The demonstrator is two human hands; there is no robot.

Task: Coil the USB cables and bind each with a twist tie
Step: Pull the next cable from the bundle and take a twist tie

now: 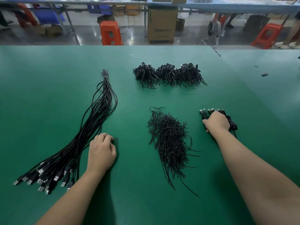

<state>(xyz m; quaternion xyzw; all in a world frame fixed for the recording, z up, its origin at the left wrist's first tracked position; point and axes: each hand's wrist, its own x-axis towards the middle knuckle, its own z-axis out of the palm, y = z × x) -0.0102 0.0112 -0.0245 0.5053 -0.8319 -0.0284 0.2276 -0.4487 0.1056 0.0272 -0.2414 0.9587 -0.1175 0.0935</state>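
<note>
Coiling station, seen from the head camera. The right hand (pixel 216 121) lies palm down at the right of the green counter (pixel 48 78), its grip curled round a small batch of coiled cables (pixel 231 122) whose metal plugs fan out just beyond the knuckles; the step in hand appears to be setting this batch down or squaring it up. To do it well, the coils should be kept pressed flat and released only once they lie steady, so that no loop springs loose and the plugs stay on one side. The right forearm reaches far and rightward, wrist level with the counter. The left hand (pixel 101 151) rests on the counter near the viewer, fingers loosely curled, holding nothing, just beside the straight USB cables (pixel 97 114). That bundle runs from a white tie at its far end to the spread plugs at near left, and is the supply yet to be coiled. The loose twist ties (pixel 168 138) lie heaped between the two hands; three finished heaps (pixel 168 75) sit at the far centre.
</note>
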